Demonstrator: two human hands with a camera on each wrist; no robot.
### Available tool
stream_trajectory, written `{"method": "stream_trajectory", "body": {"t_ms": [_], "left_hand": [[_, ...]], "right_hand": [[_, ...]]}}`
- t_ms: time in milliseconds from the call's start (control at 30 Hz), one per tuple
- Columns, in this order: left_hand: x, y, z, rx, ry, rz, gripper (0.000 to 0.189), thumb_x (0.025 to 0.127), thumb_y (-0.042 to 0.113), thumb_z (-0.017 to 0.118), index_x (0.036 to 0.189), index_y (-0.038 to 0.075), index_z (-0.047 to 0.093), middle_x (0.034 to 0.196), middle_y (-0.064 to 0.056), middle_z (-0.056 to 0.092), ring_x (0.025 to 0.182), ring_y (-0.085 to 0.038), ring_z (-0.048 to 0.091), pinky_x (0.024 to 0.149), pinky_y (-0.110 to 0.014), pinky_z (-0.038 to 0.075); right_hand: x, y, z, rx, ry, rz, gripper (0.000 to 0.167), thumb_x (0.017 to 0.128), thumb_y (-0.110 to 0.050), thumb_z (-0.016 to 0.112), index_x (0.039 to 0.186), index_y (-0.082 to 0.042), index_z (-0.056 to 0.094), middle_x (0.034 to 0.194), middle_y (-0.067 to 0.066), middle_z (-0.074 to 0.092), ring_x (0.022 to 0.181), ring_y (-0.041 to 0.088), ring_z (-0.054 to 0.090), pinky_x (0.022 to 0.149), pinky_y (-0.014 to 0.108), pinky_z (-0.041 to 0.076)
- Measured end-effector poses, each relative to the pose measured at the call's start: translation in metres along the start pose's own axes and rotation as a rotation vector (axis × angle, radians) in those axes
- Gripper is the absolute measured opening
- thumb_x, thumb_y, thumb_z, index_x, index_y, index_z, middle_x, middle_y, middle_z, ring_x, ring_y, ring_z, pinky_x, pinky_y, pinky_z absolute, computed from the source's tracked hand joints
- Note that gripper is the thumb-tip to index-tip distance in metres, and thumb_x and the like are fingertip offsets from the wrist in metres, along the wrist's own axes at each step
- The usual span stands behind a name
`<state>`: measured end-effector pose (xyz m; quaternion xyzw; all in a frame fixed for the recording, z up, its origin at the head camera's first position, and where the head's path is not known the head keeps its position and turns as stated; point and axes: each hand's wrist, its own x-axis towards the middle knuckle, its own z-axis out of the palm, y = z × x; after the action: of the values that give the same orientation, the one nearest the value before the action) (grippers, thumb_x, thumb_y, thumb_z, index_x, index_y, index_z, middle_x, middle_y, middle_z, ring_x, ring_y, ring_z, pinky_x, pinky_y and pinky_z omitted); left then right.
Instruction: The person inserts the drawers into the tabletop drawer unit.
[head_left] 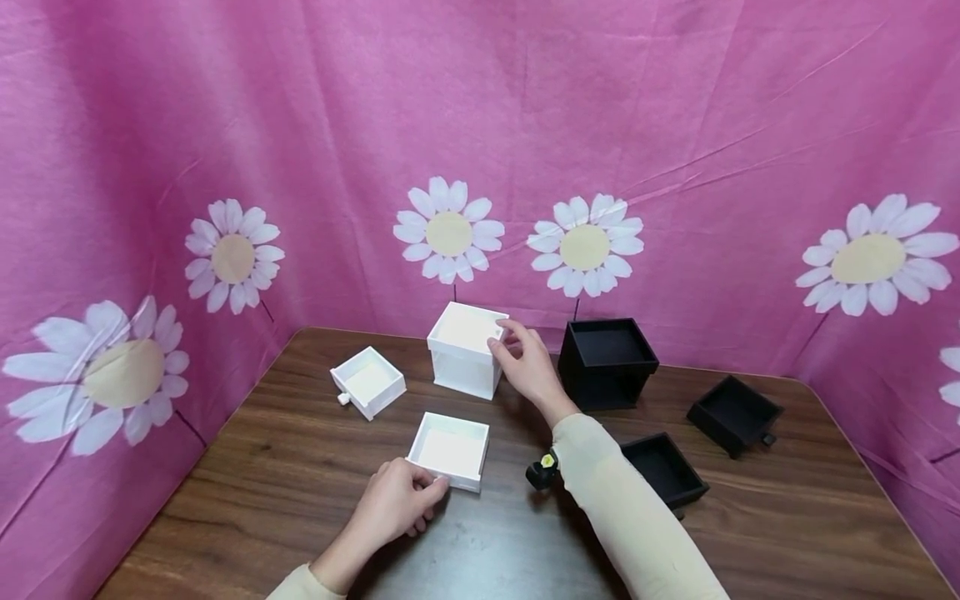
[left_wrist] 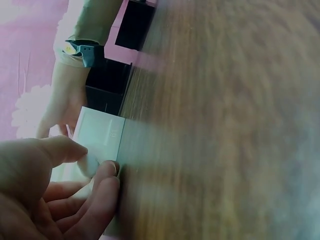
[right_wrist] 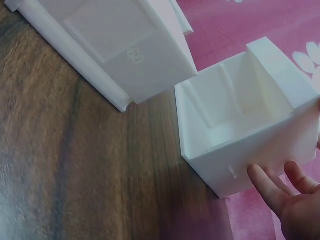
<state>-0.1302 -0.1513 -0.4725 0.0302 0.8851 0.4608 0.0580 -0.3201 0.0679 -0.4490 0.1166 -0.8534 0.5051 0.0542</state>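
My left hand (head_left: 393,500) pinches the small round knob (left_wrist: 89,164) of a white drawer (head_left: 450,446) between thumb and fingers. The drawer is a shallow open tray, low over the wooden table. Behind it stands a white box (head_left: 463,367), whose open front shows in the right wrist view. My right hand (head_left: 528,367) touches the right side of this box, fingers spread and fairly straight along its wall and upper edge. In the right wrist view the drawer (right_wrist: 107,42) overlaps the near corner of the box's opening.
A second white drawer (head_left: 369,382) lies to the left. Right of the white box stands a black box (head_left: 607,362) with an open front. Two black drawers, one nearer (head_left: 663,471) and one farther right (head_left: 735,415), rest on the table (head_left: 255,500). Pink flowered cloth (head_left: 517,108) hangs around it.
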Motion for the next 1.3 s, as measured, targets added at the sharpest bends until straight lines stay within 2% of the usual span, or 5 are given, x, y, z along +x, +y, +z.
{"method": "stream_trajectory", "body": {"t_ms": [133,367,767,1067,1300], "left_hand": [[0.0013,0.0013,0.0006,-0.013,0.003,-0.016,0.029,0.097,0.02,0.073,0.07,0.009,0.077,0.053,0.001,0.068,0.041,-0.006,0.061,0.041,-0.03,0.054],[0.0027,0.0022,0.0017,0.001,0.023,0.004,0.033,0.097,0.016,0.071,0.064,0.008,0.076,0.054,0.002,0.068,0.042,-0.005,0.061,0.042,-0.029,0.053],[0.0026,0.0006,-0.0041,-0.174,0.047,-0.027,0.024,0.097,0.013,0.072,0.08,-0.002,0.081,0.064,-0.009,0.074,0.05,-0.015,0.07,0.049,-0.031,0.059],[0.0057,0.0019,-0.0031,-0.096,0.122,-0.056,0.021,0.096,0.019,0.075,0.079,0.008,0.081,0.064,-0.003,0.074,0.048,-0.011,0.068,0.044,-0.031,0.055],[0.0079,0.0016,-0.0024,-0.142,0.118,-0.069,0.02,0.096,0.017,0.074,0.082,0.004,0.08,0.067,-0.005,0.076,0.051,-0.013,0.07,0.045,-0.032,0.057]], "right_hand": [[-0.0003,-0.0006,0.0014,0.025,0.005,0.013,0.049,0.107,-0.039,0.066,0.151,-0.018,0.06,0.132,0.019,0.059,0.119,0.035,0.066,0.097,0.05,0.06],[0.0006,0.001,0.0027,0.042,0.014,0.027,0.049,0.106,-0.038,0.068,0.15,-0.019,0.061,0.133,0.019,0.059,0.12,0.034,0.066,0.099,0.05,0.059],[0.0035,0.0033,0.0025,0.055,0.011,0.013,0.049,0.106,-0.037,0.068,0.15,-0.018,0.061,0.132,0.02,0.059,0.119,0.036,0.067,0.099,0.051,0.059],[0.003,0.0019,0.0023,0.065,0.006,0.018,0.048,0.106,-0.038,0.069,0.15,-0.019,0.061,0.132,0.02,0.059,0.119,0.036,0.067,0.099,0.052,0.059],[0.0027,0.0026,0.0016,0.058,0.001,0.019,0.049,0.106,-0.037,0.068,0.151,-0.019,0.06,0.132,0.02,0.059,0.12,0.036,0.066,0.099,0.051,0.059]]}}
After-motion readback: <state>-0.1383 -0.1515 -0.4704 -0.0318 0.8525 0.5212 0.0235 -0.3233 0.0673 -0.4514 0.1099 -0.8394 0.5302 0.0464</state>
